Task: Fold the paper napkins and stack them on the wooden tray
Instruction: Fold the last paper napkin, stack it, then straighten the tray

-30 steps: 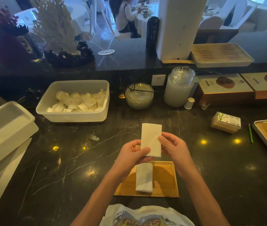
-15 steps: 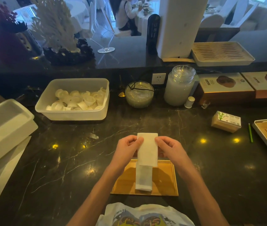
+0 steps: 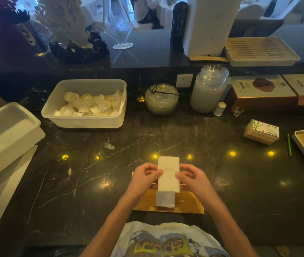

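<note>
The folded napkin has been brought lower, above the stacked napkin on the wooden tray. It is pinched by the left hand and the right hand; placing seems near.
</note>
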### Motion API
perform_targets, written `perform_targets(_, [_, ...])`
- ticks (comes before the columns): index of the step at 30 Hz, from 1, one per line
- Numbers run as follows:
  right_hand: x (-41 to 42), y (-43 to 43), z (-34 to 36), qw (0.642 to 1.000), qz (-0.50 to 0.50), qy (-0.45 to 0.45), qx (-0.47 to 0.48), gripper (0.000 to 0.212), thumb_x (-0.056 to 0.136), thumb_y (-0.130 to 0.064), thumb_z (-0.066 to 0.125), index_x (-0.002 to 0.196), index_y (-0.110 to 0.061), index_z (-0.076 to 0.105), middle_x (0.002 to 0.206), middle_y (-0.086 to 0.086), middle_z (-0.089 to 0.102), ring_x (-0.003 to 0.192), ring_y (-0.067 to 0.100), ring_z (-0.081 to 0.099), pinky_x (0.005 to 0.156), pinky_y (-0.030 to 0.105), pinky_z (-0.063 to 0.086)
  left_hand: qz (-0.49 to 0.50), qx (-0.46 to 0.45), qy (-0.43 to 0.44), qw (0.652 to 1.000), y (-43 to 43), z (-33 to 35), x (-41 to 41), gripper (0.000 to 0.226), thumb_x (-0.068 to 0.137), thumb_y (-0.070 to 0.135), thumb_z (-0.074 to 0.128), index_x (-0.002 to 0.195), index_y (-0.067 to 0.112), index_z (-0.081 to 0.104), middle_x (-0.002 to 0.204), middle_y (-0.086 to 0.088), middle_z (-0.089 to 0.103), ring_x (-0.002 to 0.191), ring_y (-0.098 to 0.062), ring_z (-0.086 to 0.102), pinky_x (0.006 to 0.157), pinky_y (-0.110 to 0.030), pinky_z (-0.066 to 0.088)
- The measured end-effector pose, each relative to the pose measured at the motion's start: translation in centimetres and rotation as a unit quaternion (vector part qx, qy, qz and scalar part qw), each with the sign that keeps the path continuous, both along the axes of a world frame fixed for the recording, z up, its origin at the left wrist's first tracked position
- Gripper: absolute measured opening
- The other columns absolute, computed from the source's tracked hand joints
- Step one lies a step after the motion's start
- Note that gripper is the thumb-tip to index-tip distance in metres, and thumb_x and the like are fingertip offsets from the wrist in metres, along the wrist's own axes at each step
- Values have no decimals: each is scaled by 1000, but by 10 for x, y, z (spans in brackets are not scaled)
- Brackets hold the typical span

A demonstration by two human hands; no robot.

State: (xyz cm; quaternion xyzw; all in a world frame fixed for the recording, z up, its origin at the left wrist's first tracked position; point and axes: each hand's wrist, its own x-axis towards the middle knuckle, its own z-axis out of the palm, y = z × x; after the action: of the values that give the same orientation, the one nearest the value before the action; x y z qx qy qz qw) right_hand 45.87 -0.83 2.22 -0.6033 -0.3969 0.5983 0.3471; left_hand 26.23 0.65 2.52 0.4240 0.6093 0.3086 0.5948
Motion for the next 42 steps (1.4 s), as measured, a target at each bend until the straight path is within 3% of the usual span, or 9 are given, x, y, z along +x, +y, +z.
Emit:
perform_targets(4, [-5,-20,-41,997,-3,-56,-60,30,91,-12,71,118,-21,63,100,1,75,90,11,73,62,21,60,8,-63,56,996,-28,-39,6,13,96,11,67,104,0,64,97,-10,72,79,-13,72,62,-22,59])
perform_targets(18, [-15,-23,-78,985,15,-154,-72,37,95,-20,66,130,-21,52,100,3,69,87,10,69,63,23,62,59,-61,115,990,-33,-78,13,11,97,23,67,92,21,58,95,0,66,89,-13,65,68,-21,52])
perform_targets(23, [-23,-33,-76,988,-27,-131,-73,39,107,-25,42,145,-21,44,140,2,54,104,7,52,69,15,45,40,-102,73,991,-42,-75,20,35,106,35,47,135,16,43,131,-3,54,107,-13,58,75,-22,51])
perform_targets(25, [-29,-34,-76,991,-20,-65,-116,45,108,-26,37,153,-22,32,137,-2,48,94,2,50,60,9,45,13,-105,44,993,-49,-71,23,47,108,31,42,151,17,29,144,-2,44,122,-16,52,91,-25,50])
perform_targets(27, [-35,-34,-74,989,-11,-3,-146,50,109,-27,34,157,-23,22,138,-2,46,97,2,51,72,13,47,-14,-97,18,995,-53,-65,26,48,109,25,39,155,19,24,145,0,44,121,-13,53,98,-29,49])
perform_targets(30, [-41,-36,-78,982,-23,66,-173,57,107,-39,32,159,-25,12,160,4,34,135,20,42,113,39,36,-42,-81,6,996,-53,-60,31,46,110,17,34,155,19,27,143,-1,51,124,-14,53,106,-33,46])
perform_targets(32, [-42,-36,-85,980,-23,82,-182,61,104,-50,31,159,-27,15,161,6,32,145,27,34,121,50,27,-60,-79,5,995,-51,-58,33,47,110,17,31,156,20,24,145,-2,49,127,-16,51,106,-31,44])
perform_targets(38, [-41,-32,-85,976,-26,86,-197,62,101,-58,28,155,-27,29,148,7,50,131,26,51,115,49,38,-83,-96,5,992,-46,-58,29,47,111,28,28,158,25,20,147,-2,46,128,-18,50,98,-28,45])
perform_targets(42, [-26,-37,-80,987,5,55,-150,62,102,-49,40,157,-32,19,155,5,41,126,19,50,91,29,50,-95,-66,23,993,-46,-57,19,55,110,28,37,160,25,13,153,0,39,134,-18,47,109,-37,47])
